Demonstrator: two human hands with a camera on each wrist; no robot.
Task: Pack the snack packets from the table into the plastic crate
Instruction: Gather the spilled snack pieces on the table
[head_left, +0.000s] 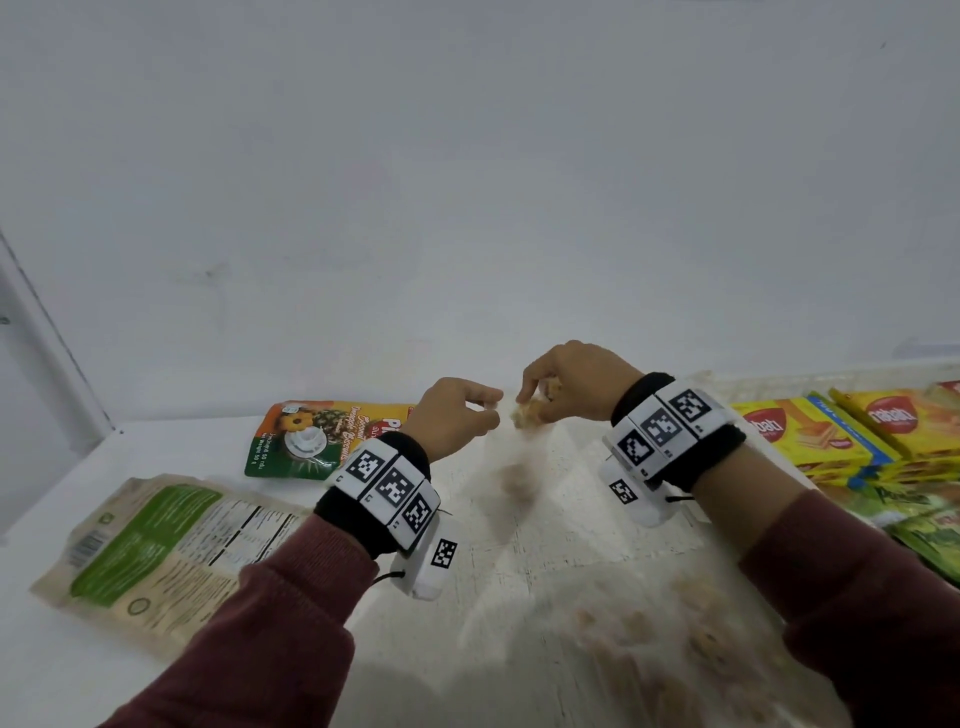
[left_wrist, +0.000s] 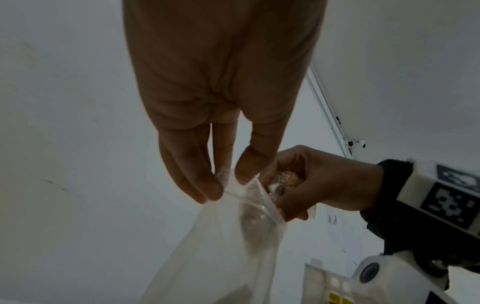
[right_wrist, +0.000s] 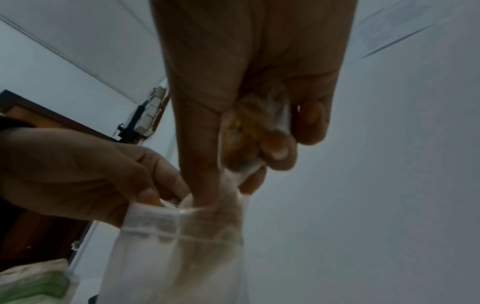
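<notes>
L hand (head_left: 457, 415) pinching clear bag (head_left: 511, 467) rim | R hand (head_left: 566, 392) gripping top + wrapped snack (head_left: 524, 413) | we're keeping mouth shut, bag upright en route to crate

The clear bag (head_left: 524, 467) hanging between the hands is smeared by motion, and its lower part with the brownish pieces near the tabletop's front edge is too blurred to make out. The left hand (head_left: 454, 415) hides part of the pineapple biscuit pouch (head_left: 311, 436). The yellow wafer packs (head_left: 831, 431) and green packets (head_left: 924, 525) run off the right edge.
</notes>
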